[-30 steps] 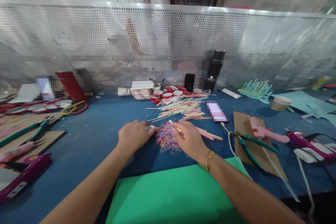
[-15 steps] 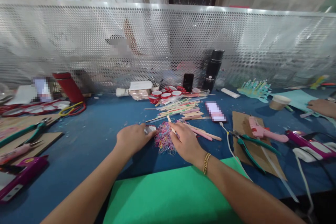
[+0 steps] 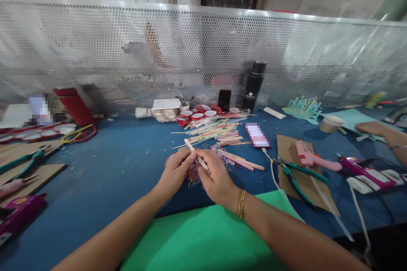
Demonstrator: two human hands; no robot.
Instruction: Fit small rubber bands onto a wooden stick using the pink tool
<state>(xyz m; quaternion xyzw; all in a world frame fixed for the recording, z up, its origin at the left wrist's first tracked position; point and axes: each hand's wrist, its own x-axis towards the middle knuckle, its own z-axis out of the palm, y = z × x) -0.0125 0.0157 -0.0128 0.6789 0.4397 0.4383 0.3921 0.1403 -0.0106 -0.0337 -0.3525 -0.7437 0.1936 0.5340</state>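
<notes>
A pale flat craft stick [image 3: 189, 145] is pinched between both hands, slanting from upper left to lower right. My left hand [image 3: 174, 170] is closed, its thumb and fingers around the middle of the stick. My right hand [image 3: 220, 177] grips the lower part, thumb beneath and fingers over it. Just below and behind them lies a heap of small coloured rubber bands [image 3: 193, 178], partly covered by the hands. More craft sticks [image 3: 246, 162], some pink, lie right of the heap. A green sheet [image 3: 203, 237] is under my forearms.
Straws and sticks [image 3: 216, 132], red-rimmed white rolls [image 3: 197, 116], a phone [image 3: 257, 134] and a black bottle [image 3: 254, 87] stand or lie ahead. To the right are green-handled pliers [image 3: 294, 178] and a pink glue gun [image 3: 313, 159]. Another person's hand [image 3: 370, 128] rests far right.
My left hand has left the white round piece beside the heap and moved right onto the stick. The stick, in my right hand, has shifted slightly left over the rubber bands.
</notes>
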